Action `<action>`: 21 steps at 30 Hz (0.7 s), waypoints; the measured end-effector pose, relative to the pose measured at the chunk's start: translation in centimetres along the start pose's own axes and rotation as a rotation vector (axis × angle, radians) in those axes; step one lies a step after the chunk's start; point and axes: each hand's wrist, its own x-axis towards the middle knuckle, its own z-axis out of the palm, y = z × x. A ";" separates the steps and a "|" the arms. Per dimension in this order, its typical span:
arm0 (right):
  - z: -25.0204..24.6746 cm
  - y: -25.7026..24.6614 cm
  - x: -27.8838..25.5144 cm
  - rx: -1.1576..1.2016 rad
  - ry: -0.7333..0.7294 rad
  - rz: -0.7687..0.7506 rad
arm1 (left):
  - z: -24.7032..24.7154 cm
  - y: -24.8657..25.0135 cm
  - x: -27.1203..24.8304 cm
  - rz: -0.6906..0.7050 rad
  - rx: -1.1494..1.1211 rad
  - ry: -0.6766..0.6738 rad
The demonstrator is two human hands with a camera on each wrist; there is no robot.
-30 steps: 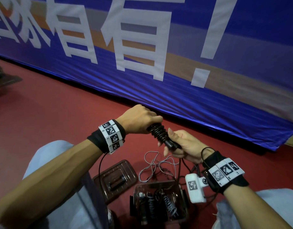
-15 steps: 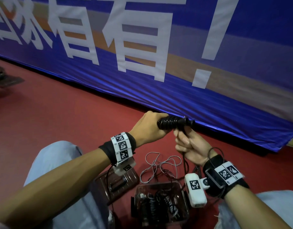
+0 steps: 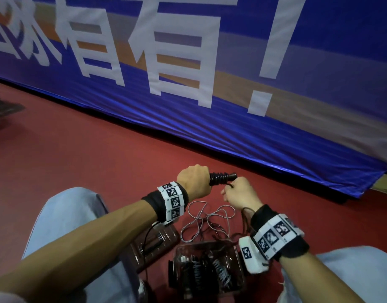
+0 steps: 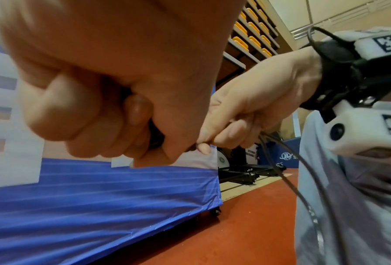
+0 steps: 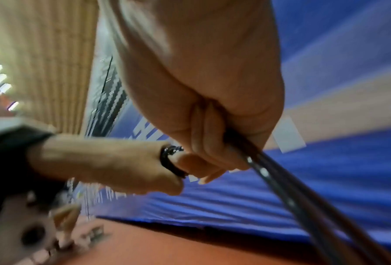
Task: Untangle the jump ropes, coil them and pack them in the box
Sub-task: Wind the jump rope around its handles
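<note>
hands drop lower, handle turned level, rope pinched at its tip

since a second ago both hands have come down and in toward the body, and the black ribbed handle [image 3: 221, 178] went from slanted to about level.

nearest, between the knees: clear brown box [image 3: 238, 254] on the red floor [image 3: 79, 162], open top, holding several coiled ropes with handles, black and grey-white ones packed side by side; exact count unclear. just left of it the box lid [image 3: 154, 243] lies flat, something dark on it, can't tell what. behind the box a loose grey rope [image 3: 206, 219] tangle lies on the floor, strands running into the box.

above that: left hand [image 3: 194, 182] fisted round the handle's left end, fingers wrapped tight. right hand [image 3: 240, 194] just beside the handle's right tip, thumb and fingers pinching the dark rope [image 5: 287, 199], which hangs down past the wrist.

far: blue banner [image 3: 231, 132] with white characters standing along the floor.
</note>
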 end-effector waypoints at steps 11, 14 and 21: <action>-1.7 0.6 -1.9 -0.732 0.188 -0.512 | -2.4 -1.9 0.8 0.218 0.268 -0.216; -1.2 0.1 -2.0 -0.775 0.210 -0.541 | -3.2 -2.3 0.6 0.262 0.328 -0.197; -1.7 -0.2 -1.6 -0.789 0.205 -0.557 | -2.6 -2.8 0.1 0.442 0.484 -0.198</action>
